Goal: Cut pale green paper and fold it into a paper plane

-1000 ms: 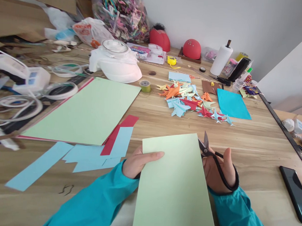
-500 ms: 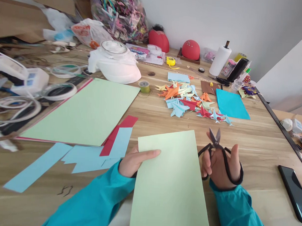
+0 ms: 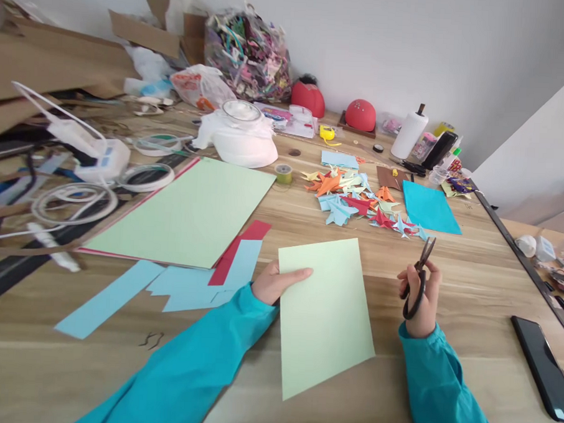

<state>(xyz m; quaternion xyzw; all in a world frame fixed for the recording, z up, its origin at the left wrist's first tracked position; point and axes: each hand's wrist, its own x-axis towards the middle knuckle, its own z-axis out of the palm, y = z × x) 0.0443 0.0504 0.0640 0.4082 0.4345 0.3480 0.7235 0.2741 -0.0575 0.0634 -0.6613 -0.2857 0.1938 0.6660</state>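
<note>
My left hand grips a pale green sheet of paper by its left edge, thumb on top and the other fingers hidden beneath. To the right, apart from the paper, my right hand holds black-handled scissors, blades pointing up and a little parted. Left of my left hand lie blue paper strips and a red strip. Beyond them rests a large pale green sheet on top of red paper. A pile of folded paper pieces in several colours sits farther back.
A turquoise sheet lies beside the folded pile. At the right edge is a black phone. Coiled white cables and a power strip crowd the left side. A thread spool and white-covered bundle stand mid-table.
My right hand has turned, so the scissors now appear side-on with blades closer together. The green sheet in my left hand has risen into view, its lower edge now showing. The view has shifted left.
</note>
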